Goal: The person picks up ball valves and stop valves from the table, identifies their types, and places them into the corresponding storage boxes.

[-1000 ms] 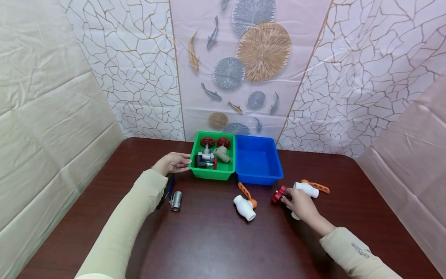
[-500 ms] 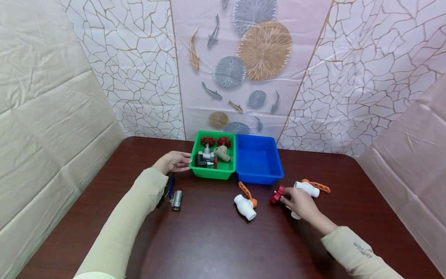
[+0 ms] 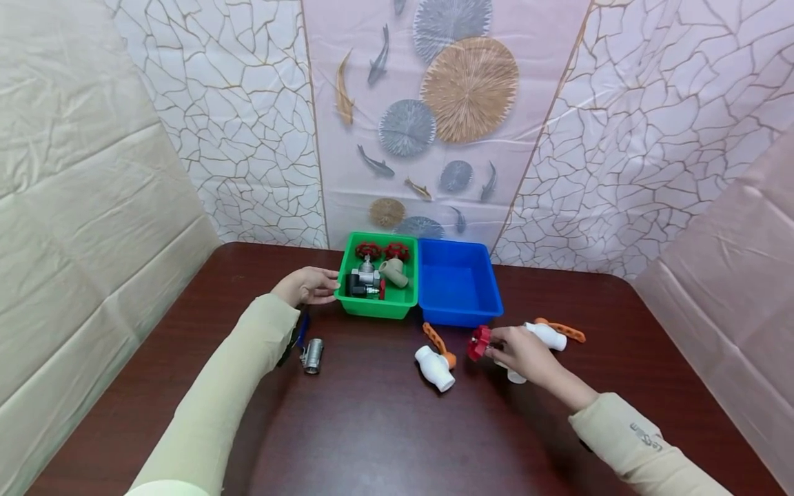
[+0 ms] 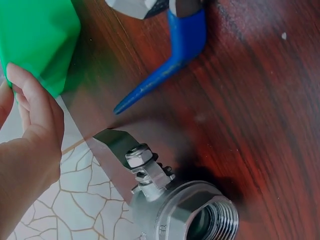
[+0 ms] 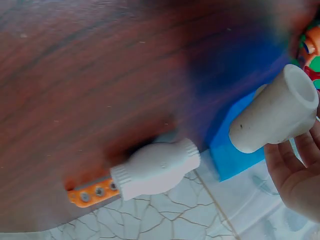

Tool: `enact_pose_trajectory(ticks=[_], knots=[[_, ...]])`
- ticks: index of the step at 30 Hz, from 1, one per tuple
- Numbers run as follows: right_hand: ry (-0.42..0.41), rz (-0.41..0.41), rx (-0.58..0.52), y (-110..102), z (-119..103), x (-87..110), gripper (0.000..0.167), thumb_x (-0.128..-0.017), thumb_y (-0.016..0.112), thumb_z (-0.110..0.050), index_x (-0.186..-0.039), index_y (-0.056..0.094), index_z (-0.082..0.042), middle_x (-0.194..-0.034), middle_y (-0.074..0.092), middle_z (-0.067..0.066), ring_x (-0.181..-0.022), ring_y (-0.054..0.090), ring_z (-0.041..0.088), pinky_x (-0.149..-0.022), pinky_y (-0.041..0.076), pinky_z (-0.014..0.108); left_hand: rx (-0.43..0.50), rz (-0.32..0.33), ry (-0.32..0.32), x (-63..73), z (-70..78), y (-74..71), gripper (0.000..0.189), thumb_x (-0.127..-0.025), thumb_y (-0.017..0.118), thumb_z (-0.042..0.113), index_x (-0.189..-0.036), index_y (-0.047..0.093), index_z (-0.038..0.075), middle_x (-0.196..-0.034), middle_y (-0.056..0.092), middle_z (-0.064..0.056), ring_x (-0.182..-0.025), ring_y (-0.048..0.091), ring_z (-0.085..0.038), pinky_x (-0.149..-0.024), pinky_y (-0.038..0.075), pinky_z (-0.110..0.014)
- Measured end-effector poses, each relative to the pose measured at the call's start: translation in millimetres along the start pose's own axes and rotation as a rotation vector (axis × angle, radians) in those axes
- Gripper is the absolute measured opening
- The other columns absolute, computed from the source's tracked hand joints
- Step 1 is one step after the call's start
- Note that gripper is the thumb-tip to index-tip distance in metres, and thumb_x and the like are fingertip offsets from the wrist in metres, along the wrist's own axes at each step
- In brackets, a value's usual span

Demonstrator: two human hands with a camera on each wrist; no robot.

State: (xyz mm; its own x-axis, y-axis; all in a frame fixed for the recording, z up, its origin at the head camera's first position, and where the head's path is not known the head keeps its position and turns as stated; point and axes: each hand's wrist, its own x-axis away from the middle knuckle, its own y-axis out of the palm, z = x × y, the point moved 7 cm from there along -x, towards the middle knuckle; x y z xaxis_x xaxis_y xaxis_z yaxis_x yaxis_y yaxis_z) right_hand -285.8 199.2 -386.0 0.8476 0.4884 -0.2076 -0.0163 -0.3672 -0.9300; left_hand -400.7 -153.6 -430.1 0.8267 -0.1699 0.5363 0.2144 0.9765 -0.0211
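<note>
At the back and sides, cloth walls [image 3: 260, 103], brown crackle lines on white behind, plain cream at the left. Below, a dark red-brown, wood-grained tabletop [image 3: 366, 441] with rounded far corners. Near its back edge, side by side and touching, a bright green rectangular plastic tub [image 3: 375, 309] on the left and a blue rectangular plastic tub [image 3: 462, 319] on the right. At the green tub's left rim, the left hand [image 3: 307, 287], grip pinching that rim between thumb and fingers. In front of the blue tub's near right corner, the right hand [image 3: 524, 355], grip pinching a beige plastic pipe valve [image 5: 272, 112] with a red handwheel [image 3: 478, 343], wheel toward the left. Just left of this, on the tabletop, a white plastic ball valve [image 3: 435, 370] with an orange perforated lever; beyond the right hand, a second white ball valve [image 3: 547, 336]. Just right of the left forearm [image 3: 229, 386], a steel ball valve [image 3: 313, 356] with a blue lever and, in the left wrist view, another steel valve [image 4: 182, 212] beside it. Inside the green tub, a steel handwheel valve [image 3: 367, 273], a beige handwheel valve [image 3: 395, 273] and a black fitting [image 3: 356, 285] with a small red handle.
</note>
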Motion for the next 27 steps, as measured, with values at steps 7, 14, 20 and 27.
enact_pose_trajectory(ticks=[7,14,20,27], knots=[[-0.006,-0.059,-0.080,-2.3,-13.5,-13.3,0.015,-0.083,0.070,-0.011,-0.071,0.062,-0.011,-0.055,0.044,-0.006,-0.047,0.035,0.001,-0.045,0.028,0.017,-0.003,0.011,-0.004,2.2,1.1,1.8,0.052,-0.095,0.049,0.000,-0.145,0.037,0.008,-0.113,0.051,-0.003,-0.080,0.053,-0.010,-0.070,0.053,-0.020],[-0.110,-0.100,-0.100,-7.2,-40.5,-38.0,0.010,-0.084,0.070,-0.011,-0.075,0.066,-0.008,-0.060,0.057,-0.004,-0.049,0.037,0.001,-0.046,0.032,0.017,0.008,0.017,-0.005,2.5,2.0,0.0,0.053,-0.096,0.048,0.001,-0.146,0.035,0.009,-0.120,0.051,-0.007,-0.078,0.054,-0.009,-0.069,0.053,-0.020],[-0.151,-0.130,-0.093,-8.8,-60.6,-56.1,0.011,-0.082,0.071,-0.011,-0.073,0.065,-0.009,-0.056,0.053,-0.003,-0.050,0.037,0.002,-0.047,0.032,0.016,0.010,0.012,-0.004,0.8,0.6,0.3,0.053,-0.095,0.049,0.000,-0.146,0.036,0.008,-0.108,0.052,-0.003,-0.078,0.054,-0.009,-0.066,0.053,-0.019],[-0.207,-0.152,-0.086,-8.7,-79.8,-74.1,0.016,-0.084,0.069,-0.009,-0.071,0.060,-0.009,-0.058,0.053,0.000,-0.053,0.039,0.004,-0.049,0.031,0.017,0.013,0.020,0.001,-0.8,0.7,-0.2,0.051,-0.094,0.050,-0.001,-0.144,0.039,0.006,-0.097,0.054,-0.001,-0.073,0.055,-0.008,-0.064,0.053,-0.019]])
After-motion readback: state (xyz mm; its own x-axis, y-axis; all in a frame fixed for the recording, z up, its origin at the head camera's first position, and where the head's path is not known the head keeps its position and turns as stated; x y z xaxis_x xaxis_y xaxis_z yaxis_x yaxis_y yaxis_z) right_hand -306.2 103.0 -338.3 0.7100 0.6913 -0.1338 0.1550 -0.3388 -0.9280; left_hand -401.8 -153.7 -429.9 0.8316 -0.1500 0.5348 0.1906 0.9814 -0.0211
